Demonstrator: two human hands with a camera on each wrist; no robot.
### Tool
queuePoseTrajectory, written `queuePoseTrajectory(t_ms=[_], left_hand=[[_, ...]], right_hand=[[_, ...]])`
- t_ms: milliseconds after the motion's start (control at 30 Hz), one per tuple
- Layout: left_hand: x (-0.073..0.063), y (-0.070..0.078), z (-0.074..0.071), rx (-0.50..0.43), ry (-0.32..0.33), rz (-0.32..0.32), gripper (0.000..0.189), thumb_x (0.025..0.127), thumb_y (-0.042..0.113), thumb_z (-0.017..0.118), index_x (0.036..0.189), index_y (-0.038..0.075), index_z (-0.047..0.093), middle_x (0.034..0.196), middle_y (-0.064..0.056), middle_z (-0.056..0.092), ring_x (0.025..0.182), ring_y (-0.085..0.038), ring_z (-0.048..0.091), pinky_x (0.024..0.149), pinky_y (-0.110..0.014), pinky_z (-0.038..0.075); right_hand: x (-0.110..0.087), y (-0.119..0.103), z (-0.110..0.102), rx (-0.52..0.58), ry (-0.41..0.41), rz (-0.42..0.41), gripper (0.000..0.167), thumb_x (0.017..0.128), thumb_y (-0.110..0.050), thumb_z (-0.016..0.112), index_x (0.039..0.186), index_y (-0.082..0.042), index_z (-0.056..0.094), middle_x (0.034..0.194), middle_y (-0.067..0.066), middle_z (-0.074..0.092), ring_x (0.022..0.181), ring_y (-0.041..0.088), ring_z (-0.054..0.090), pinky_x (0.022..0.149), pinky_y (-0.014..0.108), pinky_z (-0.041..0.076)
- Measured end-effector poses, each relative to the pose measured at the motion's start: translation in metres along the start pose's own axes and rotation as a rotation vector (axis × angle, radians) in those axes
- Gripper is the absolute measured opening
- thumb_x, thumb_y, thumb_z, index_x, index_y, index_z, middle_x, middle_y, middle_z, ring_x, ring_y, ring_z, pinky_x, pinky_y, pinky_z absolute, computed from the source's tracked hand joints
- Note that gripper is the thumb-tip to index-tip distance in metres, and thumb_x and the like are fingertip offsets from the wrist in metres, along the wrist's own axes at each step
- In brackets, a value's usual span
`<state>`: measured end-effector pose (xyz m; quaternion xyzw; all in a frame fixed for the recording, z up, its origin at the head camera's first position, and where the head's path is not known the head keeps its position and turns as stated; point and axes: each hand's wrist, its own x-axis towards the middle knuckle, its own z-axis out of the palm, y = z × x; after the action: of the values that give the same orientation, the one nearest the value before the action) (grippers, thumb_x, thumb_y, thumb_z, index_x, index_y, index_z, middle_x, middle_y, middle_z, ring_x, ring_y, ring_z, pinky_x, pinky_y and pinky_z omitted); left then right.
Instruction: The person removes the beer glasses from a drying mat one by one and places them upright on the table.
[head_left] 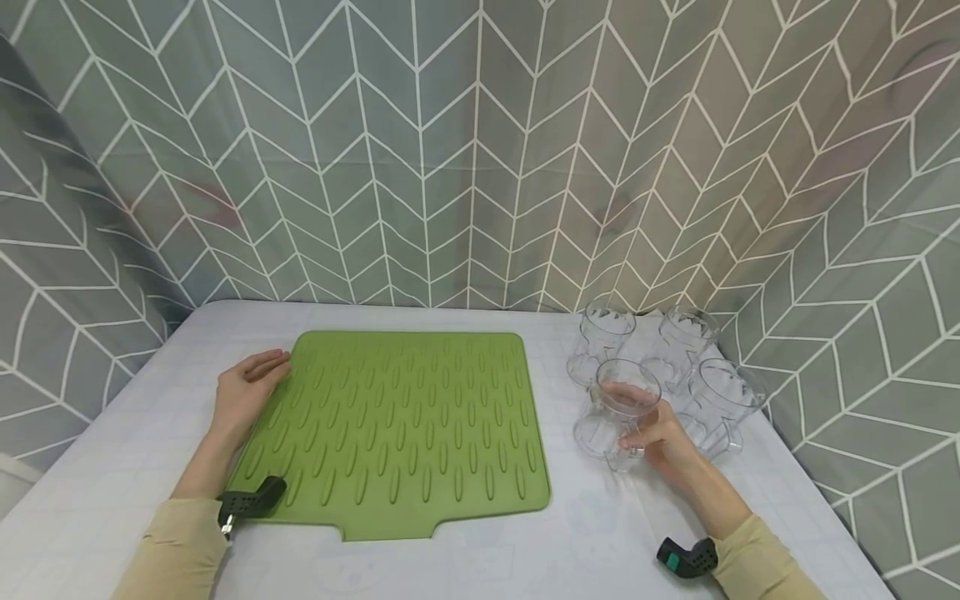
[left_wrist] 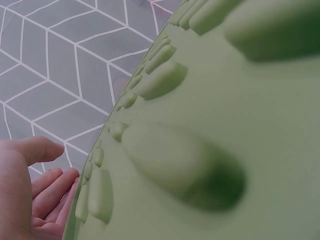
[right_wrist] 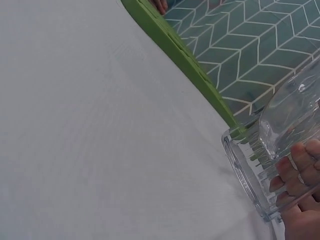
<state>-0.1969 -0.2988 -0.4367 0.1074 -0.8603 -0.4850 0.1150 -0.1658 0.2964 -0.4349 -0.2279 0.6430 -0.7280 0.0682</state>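
Observation:
My right hand (head_left: pixel 660 437) grips a clear glass mug (head_left: pixel 596 429), its fingers showing through the glass around the side. In the right wrist view, the fingers curl about the mug (right_wrist: pixel 242 172) close above the white cloth. Three more clear mugs stand behind and to the right: one at the back left (head_left: pixel 600 333), one at the back right (head_left: pixel 686 333) and one (head_left: pixel 723 400) beside my right hand. A green ridged mat (head_left: pixel 386 521) lies flat to the left. At its upper left edge my left hand (head_left: pixel 249 387) rests with relaxed fingers, holding nothing.
A white cloth (head_left: pixel 510 558) covers the table. Grey curtains (head_left: pixel 450 167) with a white chevron pattern hang close behind the table and at both sides. The mugs stand near the table's back right edge.

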Motion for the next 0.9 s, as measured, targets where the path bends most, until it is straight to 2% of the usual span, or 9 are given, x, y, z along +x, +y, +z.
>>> queuePoseTrajectory(t_ms=[167, 367, 500, 633, 767, 900], left_hand=[[0.0002, -0.0003, 0.0004, 0.010, 0.004, 0.002, 0.055, 0.101, 0.041, 0.057, 0.143, 0.006, 0.052, 0.142, -0.016, 0.058, 0.124, -0.015, 0.058, 0.093, -0.012, 0.048], [0.0012, -0.0015, 0.0006, 0.018, 0.005, 0.009, 0.055, 0.101, 0.041, 0.057, 0.143, 0.006, 0.052, 0.141, -0.017, 0.058, 0.127, -0.022, 0.057, 0.090, -0.007, 0.047], [0.0017, -0.0019, 0.0001, 0.014, 0.006, 0.010, 0.056, 0.101, 0.041, 0.057, 0.143, 0.005, 0.052, 0.141, -0.017, 0.058, 0.126, -0.021, 0.057, 0.088, -0.005, 0.046], [0.0012, -0.0024, -0.0005, 0.019, 0.008, 0.007, 0.055, 0.101, 0.041, 0.057, 0.143, 0.006, 0.052, 0.142, -0.017, 0.058, 0.125, -0.018, 0.058, 0.092, -0.011, 0.049], [0.0007, -0.0031, -0.0004, 0.018, 0.010, 0.009, 0.055, 0.102, 0.040, 0.056, 0.144, 0.006, 0.052, 0.142, -0.017, 0.057, 0.127, -0.024, 0.057, 0.093, -0.012, 0.050], [0.0000, -0.0028, 0.0001, 0.011, 0.006, 0.014, 0.055, 0.102, 0.040, 0.056, 0.144, 0.005, 0.051, 0.142, -0.017, 0.058, 0.129, -0.029, 0.055, 0.091, -0.009, 0.049]], right_hand=[[-0.0016, -0.0011, -0.0035, -0.028, 0.024, 0.026, 0.073, 0.068, 0.019, 0.060, 0.131, -0.017, 0.065, 0.126, -0.012, 0.069, 0.124, 0.007, 0.056, 0.106, 0.022, 0.037], [-0.0031, -0.0012, -0.0068, -0.027, 0.008, 0.027, 0.073, 0.068, 0.018, 0.060, 0.130, -0.021, 0.066, 0.125, -0.012, 0.070, 0.125, 0.006, 0.056, 0.105, 0.021, 0.038], [-0.0024, -0.0013, -0.0076, -0.033, -0.004, 0.036, 0.072, 0.069, 0.017, 0.060, 0.130, -0.022, 0.066, 0.125, -0.012, 0.070, 0.124, 0.006, 0.056, 0.104, 0.021, 0.036], [-0.0021, -0.0021, -0.0076, -0.041, 0.012, 0.068, 0.072, 0.069, 0.016, 0.061, 0.129, -0.023, 0.066, 0.124, -0.014, 0.070, 0.124, 0.005, 0.053, 0.105, 0.027, 0.028], [-0.0029, -0.0041, -0.0067, -0.056, 0.016, 0.087, 0.071, 0.070, 0.014, 0.063, 0.131, -0.022, 0.064, 0.126, -0.015, 0.069, 0.128, 0.003, 0.048, 0.107, 0.039, 0.018], [-0.0041, -0.0067, -0.0058, -0.057, -0.001, 0.105, 0.072, 0.071, 0.015, 0.063, 0.133, -0.020, 0.062, 0.130, -0.015, 0.066, 0.128, 0.005, 0.049, 0.108, 0.042, 0.019]])
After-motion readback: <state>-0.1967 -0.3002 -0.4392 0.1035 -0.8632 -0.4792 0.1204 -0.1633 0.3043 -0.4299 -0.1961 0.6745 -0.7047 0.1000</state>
